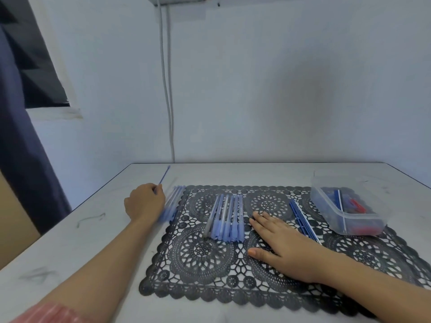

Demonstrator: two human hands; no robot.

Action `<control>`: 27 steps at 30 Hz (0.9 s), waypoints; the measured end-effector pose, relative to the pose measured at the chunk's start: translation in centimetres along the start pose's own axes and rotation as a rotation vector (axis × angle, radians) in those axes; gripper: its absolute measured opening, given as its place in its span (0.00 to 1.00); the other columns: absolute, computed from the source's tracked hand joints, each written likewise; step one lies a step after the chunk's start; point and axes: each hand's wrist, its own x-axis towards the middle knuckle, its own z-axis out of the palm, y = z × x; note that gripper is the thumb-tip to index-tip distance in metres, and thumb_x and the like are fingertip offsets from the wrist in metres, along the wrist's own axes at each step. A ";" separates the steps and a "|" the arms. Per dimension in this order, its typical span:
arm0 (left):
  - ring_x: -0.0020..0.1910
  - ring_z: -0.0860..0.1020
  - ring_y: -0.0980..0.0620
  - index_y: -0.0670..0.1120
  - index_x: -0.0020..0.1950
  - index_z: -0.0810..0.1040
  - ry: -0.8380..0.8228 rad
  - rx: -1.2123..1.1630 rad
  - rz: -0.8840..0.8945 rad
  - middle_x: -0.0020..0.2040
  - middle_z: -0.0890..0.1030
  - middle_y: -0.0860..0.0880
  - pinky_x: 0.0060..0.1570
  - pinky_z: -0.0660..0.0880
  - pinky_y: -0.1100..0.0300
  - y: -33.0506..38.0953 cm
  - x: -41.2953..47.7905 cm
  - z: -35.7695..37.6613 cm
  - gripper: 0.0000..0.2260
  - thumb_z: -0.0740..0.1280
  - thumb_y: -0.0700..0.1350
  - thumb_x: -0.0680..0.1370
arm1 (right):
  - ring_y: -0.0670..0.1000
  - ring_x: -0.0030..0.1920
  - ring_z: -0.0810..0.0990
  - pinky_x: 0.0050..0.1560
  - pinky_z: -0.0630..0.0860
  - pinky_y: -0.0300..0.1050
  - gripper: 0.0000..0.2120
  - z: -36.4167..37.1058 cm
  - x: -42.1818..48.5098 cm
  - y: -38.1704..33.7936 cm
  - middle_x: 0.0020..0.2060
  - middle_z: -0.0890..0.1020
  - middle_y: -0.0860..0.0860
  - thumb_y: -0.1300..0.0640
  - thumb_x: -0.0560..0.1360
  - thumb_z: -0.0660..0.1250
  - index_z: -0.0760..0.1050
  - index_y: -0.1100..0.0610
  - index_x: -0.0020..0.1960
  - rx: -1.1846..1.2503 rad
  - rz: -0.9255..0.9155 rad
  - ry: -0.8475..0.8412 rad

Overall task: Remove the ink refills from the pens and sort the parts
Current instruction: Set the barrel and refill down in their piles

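Light was dim, cool, bluish, even. Soft grey shadow lay on wall (307, 96). Left hand (144, 202) smeared by motion blur. Wide-angle bowing at frame edges.

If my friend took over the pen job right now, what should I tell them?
Left hand pinches a thin blue refill above a blurred pale-blue pile at the mat's left edge.
Right hand lies flat and open on the black mat.
Row of pens mid-mat; dark-blue sticks further right; clear tub holds small red and blue parts.
Done: some parts sorted. Left: place this refill, probably empty the row.
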 end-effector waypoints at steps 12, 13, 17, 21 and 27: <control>0.37 0.74 0.48 0.48 0.41 0.83 -0.112 0.145 -0.156 0.36 0.79 0.51 0.46 0.63 0.56 -0.6 0.6 0.4 0.11 0.62 0.48 0.76 | 0.38 0.69 0.34 0.66 0.34 0.36 0.46 0.0 0.1 0.0 0.74 0.38 0.44 0.28 0.64 0.35 0.38 0.50 0.76 -0.001 0.003 -0.001; 0.36 0.74 0.48 0.48 0.41 0.84 -0.120 0.147 -0.155 0.36 0.80 0.51 0.46 0.63 0.56 -0.6 0.6 0.3 0.11 0.62 0.47 0.75 | 0.38 0.68 0.34 0.66 0.34 0.36 0.46 0.0 0.1 0.0 0.74 0.38 0.44 0.28 0.64 0.35 0.38 0.50 0.76 -0.003 0.002 0.000; 0.46 0.77 0.47 0.55 0.52 0.83 -0.135 0.072 -0.121 0.49 0.83 0.51 0.55 0.66 0.54 -0.5 0.2 0.0 0.13 0.63 0.46 0.73 | 0.38 0.69 0.34 0.67 0.34 0.36 0.46 0.0 0.2 0.0 0.74 0.38 0.44 0.28 0.64 0.35 0.38 0.50 0.76 -0.006 0.000 0.007; 0.37 0.75 0.49 0.52 0.37 0.80 -0.114 0.034 -0.132 0.35 0.80 0.53 0.51 0.67 0.54 -0.5 0.2 -0.1 0.08 0.64 0.49 0.73 | 0.39 0.69 0.34 0.67 0.34 0.36 0.46 0.1 0.3 0.1 0.74 0.38 0.44 0.28 0.64 0.35 0.38 0.50 0.76 -0.006 0.001 0.007; 0.31 0.75 0.49 0.45 0.32 0.79 -0.094 0.000 -0.147 0.28 0.77 0.49 0.48 0.72 0.53 -0.3 0.0 -0.1 0.13 0.63 0.50 0.73 | 0.41 0.72 0.36 0.68 0.34 0.36 0.47 0.1 0.3 0.2 0.74 0.38 0.44 0.27 0.63 0.34 0.38 0.50 0.76 -0.005 -0.001 0.012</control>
